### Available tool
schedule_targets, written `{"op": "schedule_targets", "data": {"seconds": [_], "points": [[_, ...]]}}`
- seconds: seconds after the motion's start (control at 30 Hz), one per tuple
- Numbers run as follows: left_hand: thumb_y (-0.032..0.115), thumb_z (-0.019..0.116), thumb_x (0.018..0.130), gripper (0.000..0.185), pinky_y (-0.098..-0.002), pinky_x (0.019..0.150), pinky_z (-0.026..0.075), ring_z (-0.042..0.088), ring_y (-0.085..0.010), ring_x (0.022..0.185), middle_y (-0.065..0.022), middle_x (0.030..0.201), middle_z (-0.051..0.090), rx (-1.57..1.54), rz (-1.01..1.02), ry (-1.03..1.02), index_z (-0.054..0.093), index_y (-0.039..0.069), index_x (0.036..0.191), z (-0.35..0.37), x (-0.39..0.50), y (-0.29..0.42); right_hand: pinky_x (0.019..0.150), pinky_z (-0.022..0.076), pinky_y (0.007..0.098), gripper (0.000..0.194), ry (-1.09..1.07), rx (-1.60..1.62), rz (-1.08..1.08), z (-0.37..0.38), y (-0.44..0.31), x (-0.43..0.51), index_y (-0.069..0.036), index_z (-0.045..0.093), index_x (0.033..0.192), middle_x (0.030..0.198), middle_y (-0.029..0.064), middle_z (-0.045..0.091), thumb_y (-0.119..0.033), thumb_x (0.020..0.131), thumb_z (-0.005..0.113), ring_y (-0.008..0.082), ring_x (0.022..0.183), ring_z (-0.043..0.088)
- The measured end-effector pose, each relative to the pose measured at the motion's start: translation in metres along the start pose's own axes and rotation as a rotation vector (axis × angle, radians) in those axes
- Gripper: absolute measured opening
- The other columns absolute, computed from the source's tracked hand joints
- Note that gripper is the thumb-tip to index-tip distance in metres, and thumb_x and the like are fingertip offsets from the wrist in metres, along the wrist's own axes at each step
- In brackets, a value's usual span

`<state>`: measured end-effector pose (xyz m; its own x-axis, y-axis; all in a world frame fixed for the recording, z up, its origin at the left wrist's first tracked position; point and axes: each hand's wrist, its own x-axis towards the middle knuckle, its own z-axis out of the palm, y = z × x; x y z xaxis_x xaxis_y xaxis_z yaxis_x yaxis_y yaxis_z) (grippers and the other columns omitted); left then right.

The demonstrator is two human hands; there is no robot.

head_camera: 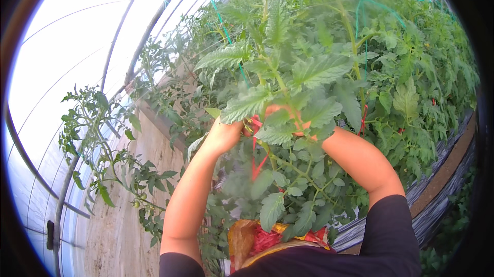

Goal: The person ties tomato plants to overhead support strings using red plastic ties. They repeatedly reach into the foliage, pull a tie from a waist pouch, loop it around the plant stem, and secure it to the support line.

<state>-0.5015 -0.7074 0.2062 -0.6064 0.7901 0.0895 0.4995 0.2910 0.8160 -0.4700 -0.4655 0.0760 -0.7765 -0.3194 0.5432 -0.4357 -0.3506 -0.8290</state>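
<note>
Both hands are at the stem of a tall tomato plant [285,84] in front of me. My left hand [227,135] is on the stem's left side, its fingers curled beside a red plastic tie [254,153] whose loose ends hang down; whether they grip the tie cannot be seen. My right hand [287,116] reaches round from the right, mostly hidden behind leaves, close to the stem and the tie. At my waist, an open bag [266,240] holds a bundle of red strips.
Dense tomato plants [409,64] fill the right side, some with red ties. A green string [220,16] hangs behind the stem. Curved greenhouse poles [154,18] and another tomato plant [112,157] stand at left. Plastic mulch film [444,188] lies at lower right.
</note>
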Motion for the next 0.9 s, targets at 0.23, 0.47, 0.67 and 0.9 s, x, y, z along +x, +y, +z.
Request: {"op": "schedule_targets", "data": {"seconds": [0.23, 0.47, 0.67, 0.9], "points": [[0.000, 0.063, 0.088, 0.035, -0.0289, 0.089, 0.050, 0.065, -0.0145, 0.101, -0.0111, 0.113, 0.070, 0.086, 0.227, 0.087, 0.064, 0.001, 0.123, 0.007, -0.007, -0.017, 0.076, 0.0465, 0.0214, 0.042, 0.195, 0.022, 0.152, 0.019, -0.011, -0.006, -0.001, 0.056, 0.131, 0.109, 0.0006, 0.064, -0.020, 0.095, 0.063, 0.0054, 0.090, 0.055], [0.003, 0.072, 0.081, 0.026, -0.0293, 0.074, 0.052, 0.067, -0.0173, 0.086, -0.0084, 0.102, 0.071, 0.256, 0.353, 0.299, 0.070, 0.002, 0.107, 0.018, -0.033, -0.036, 0.078, 0.0477, 0.0246, 0.031, 0.178, -0.258, 0.143, 0.012, 0.001, -0.014, -0.003, 0.063, 0.120, 0.101, 0.0004, 0.065, -0.019, 0.093, 0.065, 0.0097, 0.092, 0.059], [0.015, 0.075, 0.081, 0.013, -0.0370, 0.069, 0.055, 0.067, -0.0305, 0.077, -0.0090, 0.099, 0.068, 0.429, 0.358, 0.264, 0.072, 0.004, 0.087, 0.033, -0.086, -0.070, 0.093, 0.0488, 0.0366, 0.031, 0.293, -1.232, 0.209, 0.033, -0.006, -0.062, -0.007, 0.067, 0.119, 0.115, 0.0112, 0.069, -0.020, 0.090, 0.067, 0.0257, 0.104, 0.065], [0.017, 0.077, 0.078, 0.014, -0.0414, 0.082, 0.053, 0.063, -0.0327, 0.100, -0.0131, 0.110, 0.067, 0.507, 0.606, 0.374, 0.071, 0.005, 0.080, 0.034, -0.103, -0.077, 0.091, 0.0481, 0.0423, 0.022, 0.442, -1.547, 0.154, 0.078, -0.057, -0.076, -0.008, 0.064, 0.111, 0.109, 0.0082, 0.065, -0.015, 0.091, 0.060, 0.0273, 0.100, 0.062]]}}
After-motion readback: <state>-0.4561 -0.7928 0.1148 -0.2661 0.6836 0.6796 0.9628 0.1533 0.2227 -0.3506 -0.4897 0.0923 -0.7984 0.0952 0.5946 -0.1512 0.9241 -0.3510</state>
